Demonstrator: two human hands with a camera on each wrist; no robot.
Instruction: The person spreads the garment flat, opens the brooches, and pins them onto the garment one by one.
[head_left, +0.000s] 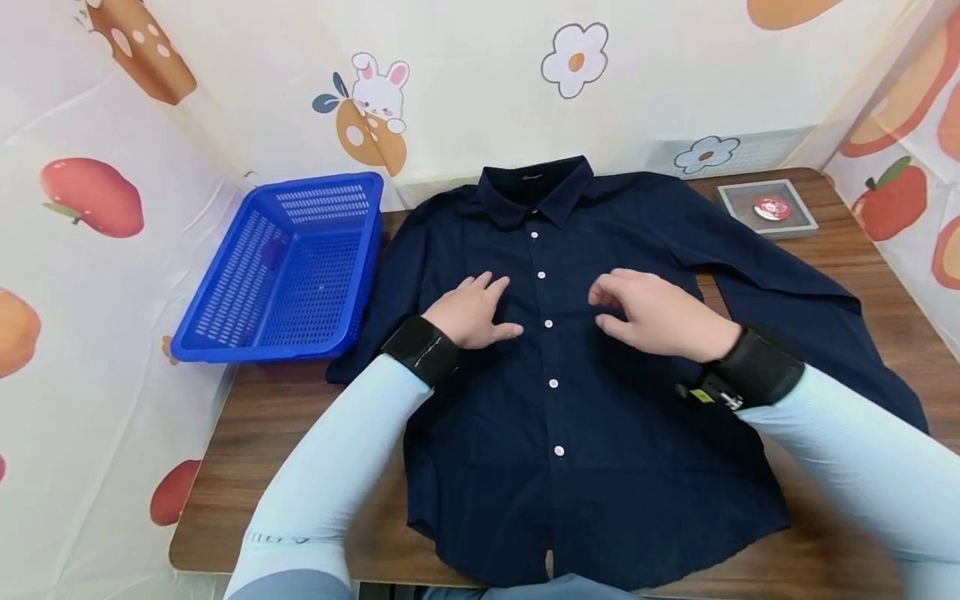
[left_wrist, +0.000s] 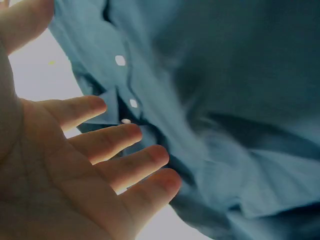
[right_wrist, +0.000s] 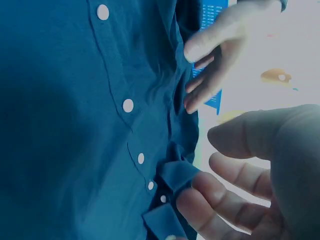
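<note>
A dark navy button-up shirt (head_left: 487,450) lies front up on the table, collar at the far side, its white buttons (head_left: 553,383) done up in a line. Over its chest left of the button line is my left hand (head_left: 472,312), fingers spread and nothing in it; the left wrist view shows its bare palm (left_wrist: 55,175). To the right of the buttons my right hand (head_left: 648,312) hovers above the fabric with fingers loosely bent, holding nothing. One sleeve (head_left: 810,333) stretches out to the right; the other runs partly beneath the basket's side.
A blue plastic basket (head_left: 352,317) stands at the left back, beside the shirt. At the right back sits a small grey tray (head_left: 806,218) with a round red-and-white item (head_left: 772,207). Wood-grain tabletop (head_left: 285,442) shows around the shirt; printed curtains (head_left: 480,75) hang behind and at both sides.
</note>
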